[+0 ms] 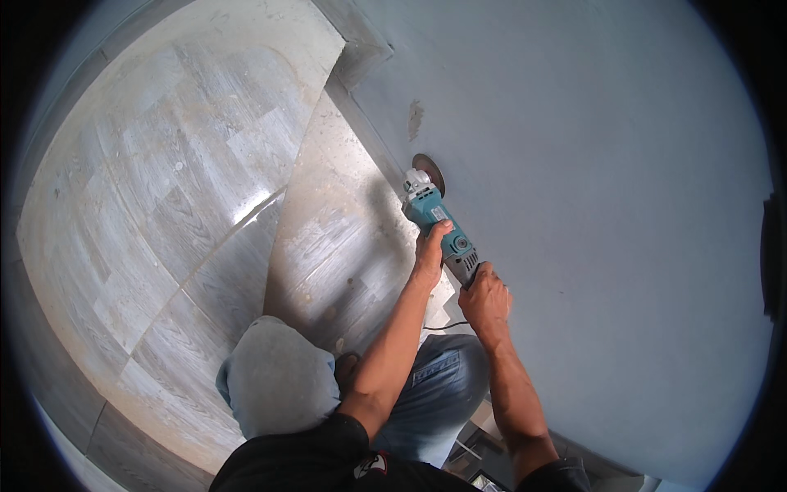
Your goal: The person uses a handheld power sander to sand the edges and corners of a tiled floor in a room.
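A teal and grey angle grinder [452, 244] slants across the middle, its brown disc [434, 172] at the upper end against the grey-blue wall [590, 164], just right of the skirting. My left hand [431, 250] wraps round the grinder's body, thumb along the top. My right hand [488, 299] grips the dark rear end of the tool, below and right of my left. A black cord [447, 325] runs beside it. Whether the disc touches the wall I cannot tell.
Grey wood-look floor tiles [205, 139] cover the left side. A skirting strip [365, 127] runs along the wall's foot to a corner at the top. My bent knees [279, 369] are below. Tiles or boxes [484, 414] lie partly hidden at lower right.
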Tool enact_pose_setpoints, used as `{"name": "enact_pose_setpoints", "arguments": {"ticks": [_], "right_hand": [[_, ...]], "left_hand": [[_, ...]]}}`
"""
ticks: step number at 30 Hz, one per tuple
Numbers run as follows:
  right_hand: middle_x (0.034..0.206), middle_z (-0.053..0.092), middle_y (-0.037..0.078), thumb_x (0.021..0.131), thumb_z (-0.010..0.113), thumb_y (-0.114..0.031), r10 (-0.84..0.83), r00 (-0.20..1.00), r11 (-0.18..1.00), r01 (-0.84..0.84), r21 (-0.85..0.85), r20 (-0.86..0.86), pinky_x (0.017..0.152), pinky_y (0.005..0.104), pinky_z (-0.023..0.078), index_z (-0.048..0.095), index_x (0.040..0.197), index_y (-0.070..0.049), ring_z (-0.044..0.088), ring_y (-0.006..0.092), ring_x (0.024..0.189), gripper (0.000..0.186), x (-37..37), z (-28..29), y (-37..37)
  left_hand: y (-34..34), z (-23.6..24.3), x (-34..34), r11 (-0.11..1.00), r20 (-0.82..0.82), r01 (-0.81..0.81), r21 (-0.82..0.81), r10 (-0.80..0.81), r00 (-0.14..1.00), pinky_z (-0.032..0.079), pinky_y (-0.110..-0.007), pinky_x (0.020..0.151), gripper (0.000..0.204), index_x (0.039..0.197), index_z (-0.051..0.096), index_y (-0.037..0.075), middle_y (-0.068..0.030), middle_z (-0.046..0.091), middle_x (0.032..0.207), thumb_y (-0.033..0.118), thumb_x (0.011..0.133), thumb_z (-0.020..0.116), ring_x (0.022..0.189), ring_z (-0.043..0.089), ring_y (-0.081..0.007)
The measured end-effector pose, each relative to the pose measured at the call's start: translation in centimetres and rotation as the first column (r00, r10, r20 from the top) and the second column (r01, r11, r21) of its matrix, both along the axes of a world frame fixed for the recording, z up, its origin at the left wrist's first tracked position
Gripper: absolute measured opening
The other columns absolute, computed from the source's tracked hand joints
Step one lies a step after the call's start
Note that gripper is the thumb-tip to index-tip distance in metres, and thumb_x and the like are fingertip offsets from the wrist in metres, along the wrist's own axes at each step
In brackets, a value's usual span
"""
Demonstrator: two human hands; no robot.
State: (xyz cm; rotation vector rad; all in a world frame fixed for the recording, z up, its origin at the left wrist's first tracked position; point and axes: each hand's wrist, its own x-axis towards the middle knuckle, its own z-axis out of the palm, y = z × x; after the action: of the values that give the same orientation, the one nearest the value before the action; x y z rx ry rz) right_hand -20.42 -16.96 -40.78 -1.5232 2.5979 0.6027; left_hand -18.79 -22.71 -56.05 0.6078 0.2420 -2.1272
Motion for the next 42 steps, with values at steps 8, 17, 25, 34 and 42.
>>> {"name": "enact_pose_setpoints", "arguments": {"ticks": [8, 17, 25, 34, 42], "right_hand": [[0.094, 0.068, 0.023, 0.080, 0.062, -0.011, -0.013, 1.000, 1.000, 0.013, 0.023, -0.009, 0.077, 0.0534, 0.052, 0.052, 0.099, 0.000, 0.068, 0.0433, 0.086, 0.024, 0.0, -0.3, 0.3], [0.092, 0.068, 0.026, 0.079, 0.062, -0.010, -0.001, 1.000, 1.000, 0.001, -0.006, 0.006, 0.075, 0.0531, 0.053, 0.052, 0.097, 0.001, 0.068, 0.0443, 0.084, 0.023, 0.7, 0.2, 0.1], [0.089, 0.068, 0.026, 0.077, 0.062, -0.010, 0.012, 1.000, 1.000, -0.012, -0.028, 0.005, 0.075, 0.0537, 0.053, 0.053, 0.095, 0.001, 0.067, 0.0452, 0.083, 0.023, 0.9, 0.2, 0.4], [0.088, 0.068, 0.026, 0.076, 0.064, -0.010, 0.024, 0.999, 0.997, -0.022, -0.072, 0.030, 0.076, 0.0529, 0.053, 0.053, 0.095, 0.002, 0.067, 0.0453, 0.083, 0.025, 1.3, 0.6, 0.4], [0.091, 0.069, 0.026, 0.076, 0.065, -0.012, 0.005, 1.000, 1.000, -0.005, -0.011, 0.017, 0.075, 0.0521, 0.053, 0.053, 0.095, 0.001, 0.068, 0.0441, 0.084, 0.025, 0.6, 0.4, 0.7]], "left_hand": [[-0.2, 1.2, 1.1, 1.000, 0.015, 0.011, 0.010, -0.011, 1.000, 0.041, -0.033, 0.092, 0.043, 0.104, 0.060, 0.006, -0.0037, 0.057, 0.102, 0.036, 0.077, 0.073, 0.098, 0.052, -0.0161], [-0.3, 1.4, 1.7, 0.999, 0.046, 0.022, -0.038, -0.020, 0.999, 0.046, -0.033, 0.086, 0.044, 0.107, 0.058, 0.007, -0.0034, 0.055, 0.101, 0.038, 0.078, 0.071, 0.094, 0.056, -0.0169], [-0.6, 2.1, 2.5, 0.996, 0.079, 0.031, -0.080, -0.025, 0.997, 0.044, -0.033, 0.087, 0.042, 0.106, 0.059, 0.007, -0.0036, 0.055, 0.102, 0.036, 0.079, 0.072, 0.096, 0.054, -0.0162], [-0.9, 2.4, 3.0, 0.991, 0.113, 0.036, -0.130, -0.021, 0.993, 0.043, -0.032, 0.088, 0.042, 0.107, 0.058, 0.007, -0.0039, 0.056, 0.102, 0.036, 0.079, 0.072, 0.096, 0.053, -0.0161], [0.0, 2.1, 2.2, 0.994, 0.091, 0.060, -0.086, -0.053, 0.994, 0.037, -0.034, 0.098, 0.055, 0.117, 0.057, 0.004, -0.0049, 0.057, 0.106, 0.040, 0.078, 0.071, 0.102, 0.052, -0.0181]]}}
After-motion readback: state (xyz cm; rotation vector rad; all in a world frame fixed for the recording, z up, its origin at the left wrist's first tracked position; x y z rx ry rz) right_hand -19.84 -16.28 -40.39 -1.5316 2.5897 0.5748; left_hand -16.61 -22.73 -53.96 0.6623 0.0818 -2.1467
